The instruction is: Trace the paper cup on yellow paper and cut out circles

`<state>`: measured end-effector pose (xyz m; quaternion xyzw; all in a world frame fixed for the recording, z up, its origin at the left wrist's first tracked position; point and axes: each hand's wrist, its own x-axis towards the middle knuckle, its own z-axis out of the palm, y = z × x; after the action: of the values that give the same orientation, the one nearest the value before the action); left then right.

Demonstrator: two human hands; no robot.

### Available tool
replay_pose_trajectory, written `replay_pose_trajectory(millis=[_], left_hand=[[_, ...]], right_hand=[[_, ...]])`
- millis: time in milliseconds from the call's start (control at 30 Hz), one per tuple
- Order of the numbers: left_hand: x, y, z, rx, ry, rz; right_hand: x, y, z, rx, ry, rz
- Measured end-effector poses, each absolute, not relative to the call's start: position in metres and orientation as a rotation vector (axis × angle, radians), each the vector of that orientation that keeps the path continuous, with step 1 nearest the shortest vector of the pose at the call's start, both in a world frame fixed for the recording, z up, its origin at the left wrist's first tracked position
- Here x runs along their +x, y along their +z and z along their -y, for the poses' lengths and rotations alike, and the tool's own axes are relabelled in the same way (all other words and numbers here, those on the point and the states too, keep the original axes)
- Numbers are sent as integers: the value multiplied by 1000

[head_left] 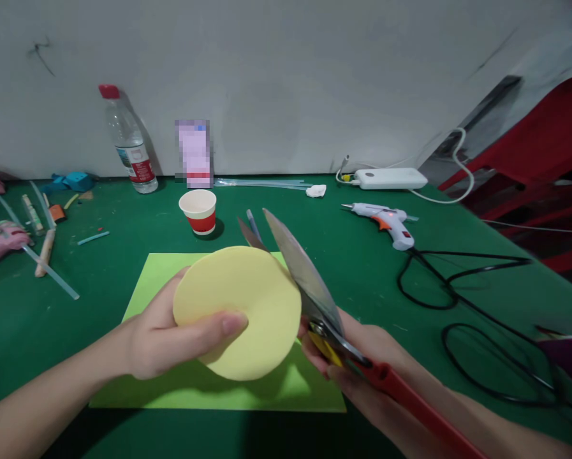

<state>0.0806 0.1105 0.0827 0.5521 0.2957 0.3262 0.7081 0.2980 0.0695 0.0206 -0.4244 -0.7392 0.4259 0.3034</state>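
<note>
My left hand (171,335) pinches a round yellow foam disc (247,287), thumb on top and the other fingers hidden beneath. My right hand (362,357) grips large scissors (309,274) with red handles. Their blades are spread, one passing in front of the disc's right edge and the other behind it. Below both hands lies a light green sheet (146,395) on the green table.
Behind stand a paper cup (202,220) and a water bottle (132,153) by the wall. At right are a glue gun (386,220), its black cord (458,299) and a white power strip (391,178). Craft scraps and glue sticks (51,271) lie at left.
</note>
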Motion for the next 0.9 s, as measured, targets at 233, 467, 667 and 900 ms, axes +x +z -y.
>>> replay_pose_trajectory(millis=[233,467,667,900], left_hand=[[82,82,-109,1205,763,-672],[80,84,-109,1178,732,-717],[80,85,-110,1122,751,-743],[83,84,-112,1173,728,-678]], right_hand=[[296,27,-73,-1074,1092,2047],[293,36,-68,-1176,1172,1987],[290,51,-66,-1223,1379,1669],[294,47,-73,-1200,1456,1842]])
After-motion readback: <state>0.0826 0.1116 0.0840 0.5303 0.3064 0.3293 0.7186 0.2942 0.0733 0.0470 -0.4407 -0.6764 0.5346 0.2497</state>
